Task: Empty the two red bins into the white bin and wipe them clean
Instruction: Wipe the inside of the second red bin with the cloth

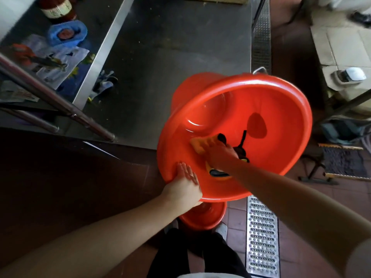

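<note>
A large red bin (281, 109) is tipped on its side against the corner of the steel table (170, 77), its mouth facing me. My left hand (185, 184) grips its near rim from outside, fingers over the edge. Inside the bin, my right hand (219, 153) presses a yellow cloth (199, 146) against the lower wall. A yellow and dark object (218, 174) lies in the bin under my wrist. The second red bin (202, 217) stands on the floor below, mostly hidden. The white bin is out of view.
A metal floor drain grate (262, 237) runs along the tiled floor on the right. Left of the table a lower shelf holds a blue cloth (67, 33), papers and a bottle (58, 8). A mat (343, 161) and a white object (349, 76) lie at right.
</note>
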The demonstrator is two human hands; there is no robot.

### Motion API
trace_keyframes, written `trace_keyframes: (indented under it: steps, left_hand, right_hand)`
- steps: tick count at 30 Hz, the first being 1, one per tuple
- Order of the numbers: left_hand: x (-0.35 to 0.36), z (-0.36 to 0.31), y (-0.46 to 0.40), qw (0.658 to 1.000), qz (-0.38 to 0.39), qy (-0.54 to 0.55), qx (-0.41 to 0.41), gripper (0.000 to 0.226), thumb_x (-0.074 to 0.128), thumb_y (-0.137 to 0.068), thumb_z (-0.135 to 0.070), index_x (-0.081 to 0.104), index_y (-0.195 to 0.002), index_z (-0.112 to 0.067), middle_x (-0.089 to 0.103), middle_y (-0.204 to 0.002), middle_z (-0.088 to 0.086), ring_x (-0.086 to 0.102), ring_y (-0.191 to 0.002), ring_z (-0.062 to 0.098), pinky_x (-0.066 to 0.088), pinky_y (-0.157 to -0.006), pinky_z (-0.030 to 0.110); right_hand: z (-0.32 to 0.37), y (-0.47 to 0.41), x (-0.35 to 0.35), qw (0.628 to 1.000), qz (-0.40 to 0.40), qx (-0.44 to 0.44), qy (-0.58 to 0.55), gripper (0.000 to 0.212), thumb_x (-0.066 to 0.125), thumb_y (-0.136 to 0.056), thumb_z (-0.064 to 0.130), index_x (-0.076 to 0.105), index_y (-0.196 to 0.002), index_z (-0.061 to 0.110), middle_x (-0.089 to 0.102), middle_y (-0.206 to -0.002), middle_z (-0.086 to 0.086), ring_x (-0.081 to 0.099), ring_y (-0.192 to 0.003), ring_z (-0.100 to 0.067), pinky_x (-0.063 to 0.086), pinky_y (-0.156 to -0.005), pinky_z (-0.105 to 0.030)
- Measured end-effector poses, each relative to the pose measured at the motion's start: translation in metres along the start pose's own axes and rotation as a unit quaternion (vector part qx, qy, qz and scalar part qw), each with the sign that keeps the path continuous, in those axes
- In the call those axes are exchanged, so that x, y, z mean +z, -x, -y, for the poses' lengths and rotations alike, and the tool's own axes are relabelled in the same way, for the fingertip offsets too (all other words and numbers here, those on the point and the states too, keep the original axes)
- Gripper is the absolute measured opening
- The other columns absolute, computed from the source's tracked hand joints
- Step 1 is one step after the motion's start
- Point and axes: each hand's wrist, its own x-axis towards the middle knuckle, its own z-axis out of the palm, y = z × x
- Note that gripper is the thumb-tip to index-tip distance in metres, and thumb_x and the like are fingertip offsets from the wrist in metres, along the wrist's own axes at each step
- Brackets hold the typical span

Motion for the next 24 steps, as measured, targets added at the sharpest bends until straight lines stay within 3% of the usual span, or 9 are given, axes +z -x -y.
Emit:
trace_keyframes:
  steps: [2,4,8,12,15,18,22,24]
  left_hand:
    - [-0.003,0.0,0.0,1.0,-0.01,-0.009,0.001,0.06,0.022,-0.083,-0.019,0.069,-0.112,0.003,0.067,-0.108,0.03,0.067,-0.097,0.047,0.055,-0.084,0.055]
    - [0.0,-0.004,-0.004,1.0,-0.013,-0.027,0.001,0.064,0.016,-0.083,-0.018,0.067,-0.114,0.006,0.066,-0.111,0.032,0.066,-0.099,0.048,0.054,-0.085,0.056]
    - [0.013,-0.007,-0.006,1.0,-0.006,-0.009,-0.005,0.057,0.044,-0.087,-0.042,0.067,-0.117,0.001,0.066,-0.112,0.029,0.066,-0.101,0.047,0.054,-0.087,0.055]
    - [0.019,-0.01,-0.006,1.0,0.007,0.002,-0.007,0.069,0.052,-0.084,-0.054,0.065,-0.119,0.003,0.064,-0.113,0.032,0.064,-0.102,0.05,0.052,-0.087,0.059]
    - [0.011,-0.007,-0.003,1.0,0.009,0.022,0.007,0.06,0.058,-0.079,-0.051,0.072,-0.111,-0.002,0.069,-0.107,0.027,0.067,-0.098,0.047,0.053,-0.085,0.06]
    - [0.013,-0.008,-0.002,0.998,-0.021,0.048,0.041,0.053,0.045,-0.089,-0.039,0.067,-0.119,-0.002,0.065,-0.115,0.029,0.06,-0.108,0.049,0.044,-0.092,0.065]
    - [0.017,-0.009,-0.004,0.996,-0.042,0.064,0.04,0.061,0.037,-0.096,-0.05,0.063,-0.124,-0.003,0.06,-0.123,0.032,0.052,-0.118,0.052,0.034,-0.1,0.067]
    - [0.015,-0.008,-0.004,0.995,-0.041,0.08,0.043,0.066,0.035,-0.099,-0.051,0.056,-0.13,0.003,0.051,-0.131,0.038,0.044,-0.124,0.056,0.028,-0.104,0.068]
  right_hand:
    - [-0.013,-0.016,-0.004,1.0,-0.006,0.018,-0.009,0.054,0.032,-0.106,0.034,0.018,-0.157,0.037,0.014,-0.166,0.004,0.011,-0.152,-0.02,0.022,-0.117,-0.046]
    - [-0.015,-0.033,-0.005,0.999,-0.018,0.047,0.009,0.051,0.032,-0.106,0.031,0.024,-0.156,0.034,0.018,-0.165,0.002,0.008,-0.153,-0.019,0.015,-0.119,-0.044]
    - [-0.003,-0.052,0.003,0.997,-0.033,0.062,0.018,0.051,0.029,-0.106,0.029,0.022,-0.157,0.032,0.017,-0.164,0.003,0.003,-0.153,-0.017,0.006,-0.121,-0.045]
    - [-0.004,-0.023,0.012,0.997,-0.042,0.046,0.034,0.054,0.03,-0.104,0.031,0.018,-0.157,0.032,0.016,-0.165,0.005,0.002,-0.153,-0.019,0.014,-0.118,-0.045]
    - [0.001,0.024,0.014,0.998,-0.04,0.024,0.046,0.059,0.029,-0.103,0.031,0.009,-0.159,0.032,0.01,-0.166,0.004,0.0,-0.153,-0.025,0.02,-0.115,-0.051]
    - [0.004,0.076,0.02,0.998,-0.029,0.011,0.055,0.061,0.03,-0.104,0.033,0.006,-0.16,0.031,0.006,-0.167,0.003,-0.003,-0.154,-0.027,0.022,-0.115,-0.054]
    - [0.008,0.134,0.026,0.994,-0.1,-0.012,0.047,0.066,0.051,-0.097,0.042,0.028,-0.157,0.028,0.028,-0.163,-0.002,0.02,-0.152,-0.03,0.038,-0.105,-0.051]
    - [0.004,0.142,0.032,0.997,-0.069,-0.018,0.032,0.063,0.038,-0.102,0.043,0.015,-0.16,0.029,0.015,-0.167,-0.001,0.008,-0.154,-0.029,0.029,-0.112,-0.052]
